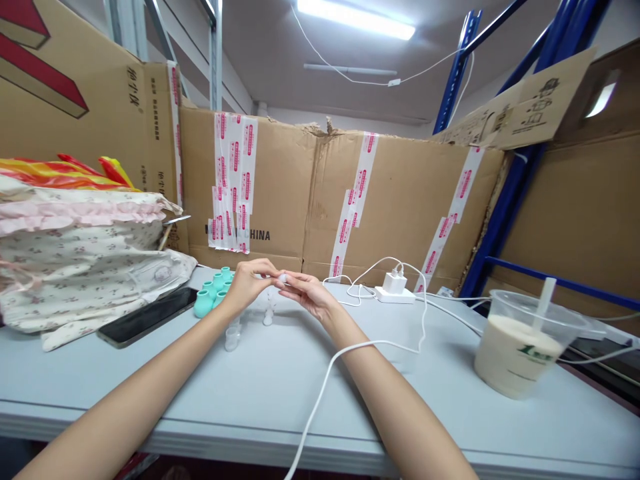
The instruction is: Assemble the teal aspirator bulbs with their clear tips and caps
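While I look out through the head camera, both hands meet over the middle of the worktop (350, 407), fingertips almost together. I have a small white piece (283, 279) in the grip of the two: the left hand (257, 277) pinches it from the left, and the right hand (309, 293) holds it from the right, palm turned partly up. The piece is raised above the surface, and its exact shape is too small for me to tell.

Just below it I see a small clear bottle (269, 315) standing on the worktop. Nearer and to the left, a small clear container (233, 337) stands beside the left forearm. On the far side of that arm sits a cluster of turquoise cups (213, 290), partly hidden by the left wrist.

Farther left lie a dark phone (145, 320) and a flowered cloth bag (85, 260). To the right, a white charger (395, 283) is plugged into a power strip (395, 295), and a white cable (325, 380) crosses in front of the right forearm. At the far right I see a drink cup (517, 357) with a straw (544, 303).
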`<state>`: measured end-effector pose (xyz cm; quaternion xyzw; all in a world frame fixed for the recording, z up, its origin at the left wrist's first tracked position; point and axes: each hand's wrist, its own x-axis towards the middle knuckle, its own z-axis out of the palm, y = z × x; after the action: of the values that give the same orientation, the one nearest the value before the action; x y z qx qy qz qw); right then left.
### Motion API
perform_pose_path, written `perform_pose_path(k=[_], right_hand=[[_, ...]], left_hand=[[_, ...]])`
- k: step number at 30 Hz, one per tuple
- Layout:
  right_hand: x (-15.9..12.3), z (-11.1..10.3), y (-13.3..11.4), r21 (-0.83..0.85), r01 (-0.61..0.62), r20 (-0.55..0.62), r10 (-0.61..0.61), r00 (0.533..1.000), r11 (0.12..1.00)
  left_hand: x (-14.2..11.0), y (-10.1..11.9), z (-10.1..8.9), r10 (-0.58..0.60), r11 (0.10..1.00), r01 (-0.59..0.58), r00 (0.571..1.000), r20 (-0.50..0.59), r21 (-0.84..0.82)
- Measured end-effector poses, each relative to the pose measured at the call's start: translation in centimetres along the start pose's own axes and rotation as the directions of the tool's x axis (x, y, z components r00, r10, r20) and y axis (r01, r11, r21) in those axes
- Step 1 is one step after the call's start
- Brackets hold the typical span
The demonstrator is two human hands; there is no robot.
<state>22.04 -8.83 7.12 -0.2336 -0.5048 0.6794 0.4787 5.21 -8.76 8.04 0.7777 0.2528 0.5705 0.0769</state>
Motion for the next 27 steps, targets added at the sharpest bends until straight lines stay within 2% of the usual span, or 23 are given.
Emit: perform_pose_path(k=[15,22,27], right_hand=[[-0.6,0.4,-1.4,0.073,-0.114,0.038,0.111,0.993,0.991],[-0.4,1.2,-1.2,0.045,0.007,-0.042,-0.005,0.999,0.999],[-0.3,1.7,-0.9,0.027,0.050,-0.093,-0.047,0.995,0.998]], left_hand=[[0.1,1.4,0.0,0.159,0.982,-0.159,0.987,0.005,0.100],[0.1,1.3,0.2,0.005,0.999,-0.001,0.993,-0.114,0.035],[0.0,1.1,0.3,-0.054,0.998,0.056,0.990,-0.134,0.009]])
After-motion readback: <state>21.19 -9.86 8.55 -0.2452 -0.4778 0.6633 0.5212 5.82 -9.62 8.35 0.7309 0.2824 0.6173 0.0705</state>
